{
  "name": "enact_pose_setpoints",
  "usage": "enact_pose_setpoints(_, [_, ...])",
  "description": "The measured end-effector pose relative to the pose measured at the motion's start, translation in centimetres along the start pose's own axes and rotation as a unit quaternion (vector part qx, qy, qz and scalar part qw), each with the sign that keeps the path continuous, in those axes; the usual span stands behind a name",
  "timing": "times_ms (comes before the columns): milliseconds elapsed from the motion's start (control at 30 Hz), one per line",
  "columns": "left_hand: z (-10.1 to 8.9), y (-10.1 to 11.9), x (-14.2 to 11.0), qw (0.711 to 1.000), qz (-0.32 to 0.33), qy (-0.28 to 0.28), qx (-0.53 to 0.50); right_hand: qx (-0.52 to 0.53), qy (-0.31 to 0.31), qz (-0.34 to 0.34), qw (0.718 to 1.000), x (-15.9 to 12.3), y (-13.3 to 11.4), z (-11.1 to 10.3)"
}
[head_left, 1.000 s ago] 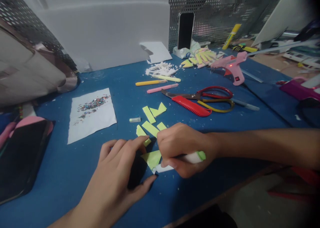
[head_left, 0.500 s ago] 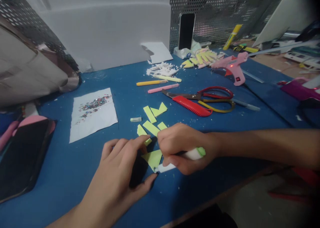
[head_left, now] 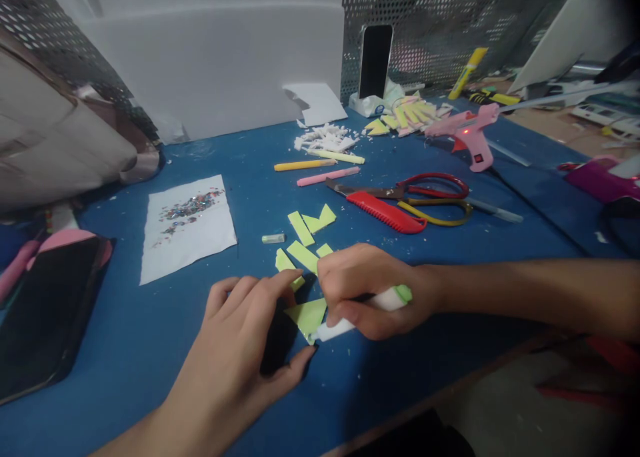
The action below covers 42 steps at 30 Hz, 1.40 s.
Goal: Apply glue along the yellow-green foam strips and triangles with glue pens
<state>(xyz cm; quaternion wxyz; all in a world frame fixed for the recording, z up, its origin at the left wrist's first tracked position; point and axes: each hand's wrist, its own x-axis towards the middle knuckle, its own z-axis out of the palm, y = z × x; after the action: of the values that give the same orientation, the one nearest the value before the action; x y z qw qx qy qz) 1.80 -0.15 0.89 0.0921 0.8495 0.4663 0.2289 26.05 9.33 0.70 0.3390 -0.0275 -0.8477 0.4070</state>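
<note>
My right hand (head_left: 370,290) is closed around a white marker (head_left: 390,298) with a green end. The marker's tip meets the lower corner of a light green triangular piece (head_left: 307,318) on the blue table. My left hand (head_left: 250,330) steadies that piece, fingers along its upper left side and thumb by its lower corner. Several other light green cut pieces (head_left: 301,255) lie just beyond my hands. A small clear cap (head_left: 273,239) rests to their left.
Scissors (head_left: 390,192) and a red-handled cutter (head_left: 387,211) lie ahead, with pink (head_left: 327,176) and orange (head_left: 303,166) pens. A pink glue gun (head_left: 467,133) stands at right. Left are glitter-strewn paper (head_left: 190,243) and a dark phone (head_left: 50,310). Another phone (head_left: 376,60) stands behind.
The marker's tip and my right hand have shifted slightly up along the green piece's lower right edge. My left hand stays nearly in place.
</note>
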Motion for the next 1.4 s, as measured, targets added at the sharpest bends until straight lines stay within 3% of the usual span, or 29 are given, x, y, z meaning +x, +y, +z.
enact_pose_setpoints(233, [0.06, -0.01, 0.1, 1.0, -0.001, -0.001, 0.0, -0.019, -0.029, 0.04, 0.999, 0.04, -0.17, -0.14])
enact_pose_setpoints(467, [0.19, 0.06, 0.44, 1.0, -0.004, 0.003, 0.002, -0.005, 0.003, 0.012, 1.0, 0.0, -0.1, -0.09])
enact_pose_setpoints(700, [0.1, 0.04, 0.21, 1.0, -0.005, 0.0, 0.001, -0.017, -0.022, 0.044, 0.999, -0.03, -0.28, -0.07])
enact_pose_setpoints(1400, [0.06, 0.28, 0.32, 1.0, -0.012, -0.001, -0.005, 0.024, 0.021, 0.026, 0.999, 0.21, -0.31, -0.07])
